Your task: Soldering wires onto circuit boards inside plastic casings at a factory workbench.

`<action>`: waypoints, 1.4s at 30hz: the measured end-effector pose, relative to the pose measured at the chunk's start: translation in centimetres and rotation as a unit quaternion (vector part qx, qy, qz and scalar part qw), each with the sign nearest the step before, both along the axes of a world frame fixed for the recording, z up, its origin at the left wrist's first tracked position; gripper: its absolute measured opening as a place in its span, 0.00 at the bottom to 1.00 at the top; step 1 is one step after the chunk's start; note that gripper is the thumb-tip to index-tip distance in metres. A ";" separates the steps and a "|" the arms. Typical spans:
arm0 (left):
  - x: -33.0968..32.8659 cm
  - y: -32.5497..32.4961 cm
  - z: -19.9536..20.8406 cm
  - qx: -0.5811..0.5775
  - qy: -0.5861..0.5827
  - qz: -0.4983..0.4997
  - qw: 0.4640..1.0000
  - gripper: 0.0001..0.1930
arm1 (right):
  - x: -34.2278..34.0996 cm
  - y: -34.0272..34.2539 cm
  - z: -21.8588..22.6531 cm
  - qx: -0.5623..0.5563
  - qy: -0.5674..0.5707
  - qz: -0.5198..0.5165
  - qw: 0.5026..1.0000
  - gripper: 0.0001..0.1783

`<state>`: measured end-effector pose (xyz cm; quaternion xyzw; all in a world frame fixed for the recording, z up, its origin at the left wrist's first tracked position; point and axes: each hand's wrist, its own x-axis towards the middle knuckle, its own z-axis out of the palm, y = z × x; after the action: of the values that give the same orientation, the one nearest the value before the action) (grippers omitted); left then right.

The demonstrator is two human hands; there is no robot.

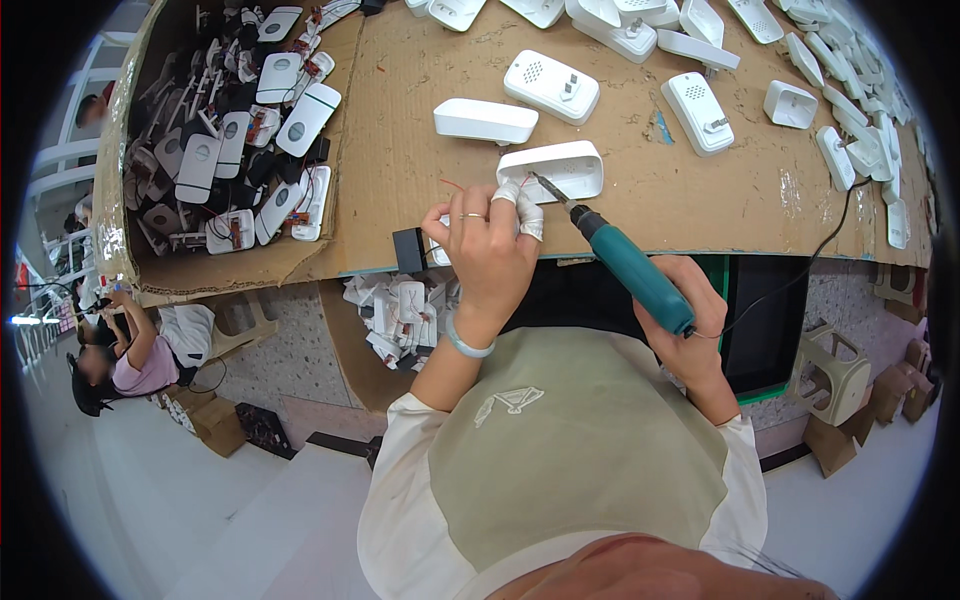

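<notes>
On cardboard, soldering iron [628, 262] tip up-left

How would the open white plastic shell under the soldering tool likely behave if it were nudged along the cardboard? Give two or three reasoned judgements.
The white plastic shell is hollow and thin-walled, so it is probably light and would slide easily. It lies flat and boxy, so it is unlikely to roll. The left hand steadies it while the right hand applies the teal soldering tool, which suggests it shifts readily.

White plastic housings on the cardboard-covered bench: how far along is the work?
Done: closed white plastic housings lie along the bench. In hand: left hand steadies an open white shell; right hand aims a teal-handled soldering iron there. Left: a cardboard box of loose parts.
</notes>
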<state>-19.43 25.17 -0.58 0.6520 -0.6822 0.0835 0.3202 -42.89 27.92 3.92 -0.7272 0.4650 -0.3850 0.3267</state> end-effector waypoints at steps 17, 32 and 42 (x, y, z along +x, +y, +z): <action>-0.1 0.1 -0.5 -0.005 0.034 -0.006 0.999 0.09 | -0.2 0.1 -0.8 -0.007 0.001 0.013 1.000 0.20; -0.2 -0.1 -0.7 -0.019 0.036 -0.009 0.999 0.09 | 0.1 0.0 0.0 0.023 0.016 0.000 1.000 0.14; -0.2 -0.1 -0.8 -0.017 0.038 -0.008 0.999 0.09 | 0.3 0.0 -0.3 -0.013 0.019 0.007 1.000 0.18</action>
<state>-19.60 25.04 -1.35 0.6436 -0.6735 0.0676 0.3571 -42.63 27.92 3.60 -0.7417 0.4611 -0.3750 0.3107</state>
